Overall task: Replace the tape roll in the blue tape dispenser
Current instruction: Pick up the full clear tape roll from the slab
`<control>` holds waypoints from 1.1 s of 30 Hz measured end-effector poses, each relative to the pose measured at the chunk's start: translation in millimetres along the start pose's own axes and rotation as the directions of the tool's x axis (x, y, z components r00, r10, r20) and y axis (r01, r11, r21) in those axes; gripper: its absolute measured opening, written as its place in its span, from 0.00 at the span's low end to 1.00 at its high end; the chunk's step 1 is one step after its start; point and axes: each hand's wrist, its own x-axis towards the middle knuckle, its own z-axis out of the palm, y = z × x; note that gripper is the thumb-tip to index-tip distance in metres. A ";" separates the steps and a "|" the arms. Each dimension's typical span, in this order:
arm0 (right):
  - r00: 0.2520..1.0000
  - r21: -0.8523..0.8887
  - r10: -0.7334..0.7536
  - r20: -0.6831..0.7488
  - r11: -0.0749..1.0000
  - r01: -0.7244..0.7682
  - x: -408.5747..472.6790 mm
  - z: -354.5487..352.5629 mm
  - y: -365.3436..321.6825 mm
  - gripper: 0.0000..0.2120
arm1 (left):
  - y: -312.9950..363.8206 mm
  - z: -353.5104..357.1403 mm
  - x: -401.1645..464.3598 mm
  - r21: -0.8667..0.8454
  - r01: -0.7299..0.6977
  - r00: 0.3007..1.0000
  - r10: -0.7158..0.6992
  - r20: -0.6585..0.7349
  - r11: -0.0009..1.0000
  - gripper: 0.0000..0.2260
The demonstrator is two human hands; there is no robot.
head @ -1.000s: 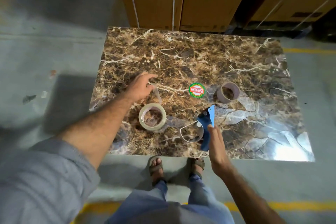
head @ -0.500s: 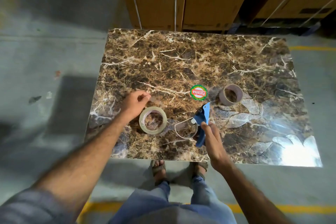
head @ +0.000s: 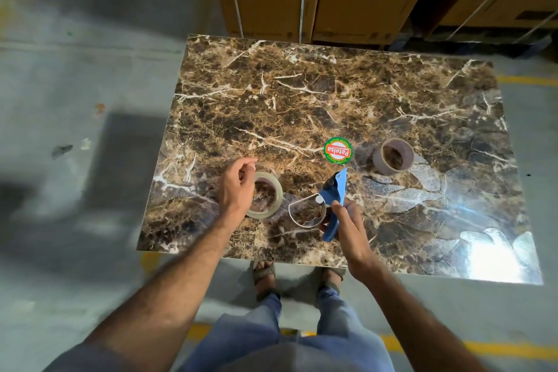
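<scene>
Down on the brown marble counter [head: 302, 100], the blue tape dispenser [head: 333, 201] is held near the front edge. It is gripped by the right hand [head: 350, 229], whose fingers are closed around the blue handle. The dispenser's clear round guard [head: 306, 211] sticks out to the left, and no roll can be seen inside it. Just beside the guard, a clear tape roll [head: 265, 198] is laid flat on the counter. The left hand [head: 238, 187] is placed over the left side of this roll, with the fingers curled in; whether the roll is really pinched cannot be told. A second, brownish roll [head: 392, 155] is seen farther back on the right, well apart from both hands. A round red and green sticker [head: 337, 151] is stuck on the counter between the two rolls.
</scene>
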 end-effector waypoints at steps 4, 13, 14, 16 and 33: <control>0.999 0.024 0.038 0.003 0.999 -0.038 1.2 3.1 3.0 0.09 | -4.3 5.3 -11.8 -0.047 -0.057 0.998 0.057 0.009 0.997 0.14; 0.984 0.060 0.131 0.118 0.988 -0.139 16.5 31.5 4.1 0.10 | -16.0 -8.3 -15.2 -0.095 -0.002 0.979 0.021 0.202 0.995 0.29; 0.983 0.049 0.131 0.128 0.989 -0.139 17.5 35.8 3.5 0.13 | -16.3 -8.3 -15.3 -0.081 -0.006 0.980 0.022 0.197 0.997 0.29; 0.981 0.026 0.138 0.134 0.989 -0.143 19.7 43.0 2.5 0.12 | -15.8 -6.6 -14.1 -0.082 -0.016 0.985 0.030 0.172 0.996 0.28; 0.999 0.095 0.048 -0.018 0.994 -0.046 1.4 -0.3 -9.0 0.23 | 19.3 -22.1 -26.7 -0.062 -0.128 0.955 0.140 0.262 0.990 0.32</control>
